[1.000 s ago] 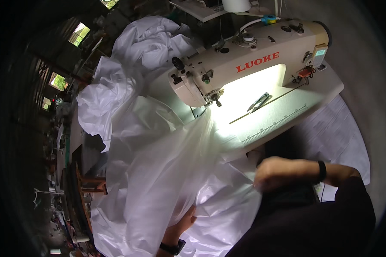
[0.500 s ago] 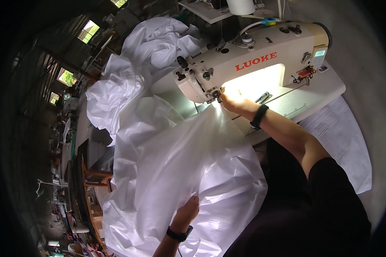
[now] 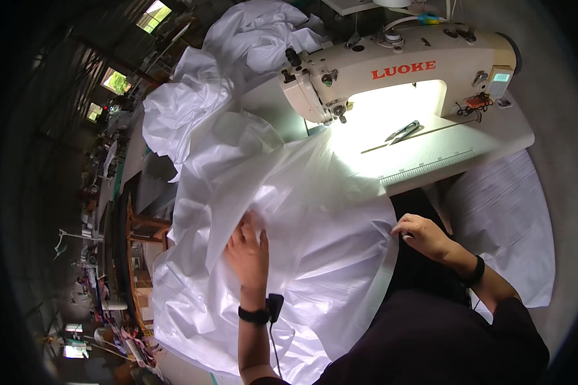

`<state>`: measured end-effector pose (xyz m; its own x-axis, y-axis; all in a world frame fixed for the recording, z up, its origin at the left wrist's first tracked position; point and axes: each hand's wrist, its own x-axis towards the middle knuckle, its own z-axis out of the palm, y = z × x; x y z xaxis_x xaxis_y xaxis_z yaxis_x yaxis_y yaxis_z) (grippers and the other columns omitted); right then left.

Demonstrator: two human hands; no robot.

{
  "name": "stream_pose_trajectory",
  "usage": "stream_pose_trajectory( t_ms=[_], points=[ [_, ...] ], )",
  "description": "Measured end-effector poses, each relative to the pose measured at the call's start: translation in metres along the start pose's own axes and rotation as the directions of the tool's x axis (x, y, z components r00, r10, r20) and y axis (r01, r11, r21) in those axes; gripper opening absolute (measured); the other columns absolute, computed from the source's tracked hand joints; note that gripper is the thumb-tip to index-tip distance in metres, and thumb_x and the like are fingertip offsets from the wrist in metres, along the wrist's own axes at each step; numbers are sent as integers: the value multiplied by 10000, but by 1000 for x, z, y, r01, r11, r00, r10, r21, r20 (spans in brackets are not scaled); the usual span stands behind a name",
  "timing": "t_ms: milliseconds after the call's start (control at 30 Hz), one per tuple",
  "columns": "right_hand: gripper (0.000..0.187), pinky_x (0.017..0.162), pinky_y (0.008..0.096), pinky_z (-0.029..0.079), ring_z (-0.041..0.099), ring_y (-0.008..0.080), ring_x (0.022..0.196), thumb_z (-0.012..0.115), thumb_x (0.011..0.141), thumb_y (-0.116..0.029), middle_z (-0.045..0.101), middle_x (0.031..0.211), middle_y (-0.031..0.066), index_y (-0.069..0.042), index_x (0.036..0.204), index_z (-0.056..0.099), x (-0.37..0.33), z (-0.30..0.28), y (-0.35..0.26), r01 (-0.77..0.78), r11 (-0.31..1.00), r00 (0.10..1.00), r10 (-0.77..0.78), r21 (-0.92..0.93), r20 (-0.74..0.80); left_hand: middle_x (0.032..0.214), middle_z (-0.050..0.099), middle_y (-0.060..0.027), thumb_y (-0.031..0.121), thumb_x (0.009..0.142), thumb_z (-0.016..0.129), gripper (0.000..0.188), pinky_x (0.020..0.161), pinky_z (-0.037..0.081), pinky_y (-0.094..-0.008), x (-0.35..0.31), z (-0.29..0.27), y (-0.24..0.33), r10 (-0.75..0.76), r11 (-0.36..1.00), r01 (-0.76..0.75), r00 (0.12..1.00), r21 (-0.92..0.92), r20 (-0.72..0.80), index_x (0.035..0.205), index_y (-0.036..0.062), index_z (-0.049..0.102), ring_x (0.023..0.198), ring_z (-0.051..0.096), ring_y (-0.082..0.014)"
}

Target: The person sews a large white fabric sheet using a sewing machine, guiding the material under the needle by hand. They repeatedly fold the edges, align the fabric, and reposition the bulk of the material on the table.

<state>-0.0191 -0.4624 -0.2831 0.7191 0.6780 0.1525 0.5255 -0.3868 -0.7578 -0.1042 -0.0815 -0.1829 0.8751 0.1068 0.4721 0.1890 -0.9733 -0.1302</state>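
A large glossy white sheet (image 3: 308, 256), thin and crinkled, hangs over the near edge of the sewing machine's table. Its upper end lies by the needle area of the white sewing machine (image 3: 392, 67). My left hand (image 3: 249, 253) rests on the sheet with its fingers stretched out and the fingertips slightly blurred. At the sheet's right edge, my right hand (image 3: 427, 236) is closed, with thumb and forefinger pinching that edge. The machine's lamp lights the worktop brightly. Thread snips (image 3: 404, 131) lie under the machine's arm, apart from both hands.
Bunched white sheet material (image 3: 189, 96) is heaped left of and behind the machine head. More pale material (image 3: 504, 231) hangs at the right below the table. A printed ruler scale (image 3: 430, 165) runs along the table's near edge. A wooden frame (image 3: 144, 224) stands at left.
My right hand has left the needle area and come down to the sheet's right edge. My left hand has moved up and left, its closed fingers now spread. The view has shifted slightly.
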Motion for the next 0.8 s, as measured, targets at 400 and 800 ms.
stream_pose_trajectory(
  t_ms=[400,800],
  points=[
    [184,812,364,535,644,242,1012,704,829,-99,643,1073,53,-74,1008,667,118,38,-109,409,912,881,-404,-33,-247,1209,644,-149,86,860,701,349,938,492,-403,21,-34,-8,-37,899,86,992,-428,121,1197,59,614,1123,602,-349],
    [56,593,346,500,650,203,706,657,759,-106,609,862,26,-140,803,653,102,102,-28,367,781,926,-360,-505,116,1424,522,-153,11,858,683,636,1054,427,-381,14,4,-38,-126,901,174,981,-397,144,1444,73,442,1304,513,-306]
  ],
)
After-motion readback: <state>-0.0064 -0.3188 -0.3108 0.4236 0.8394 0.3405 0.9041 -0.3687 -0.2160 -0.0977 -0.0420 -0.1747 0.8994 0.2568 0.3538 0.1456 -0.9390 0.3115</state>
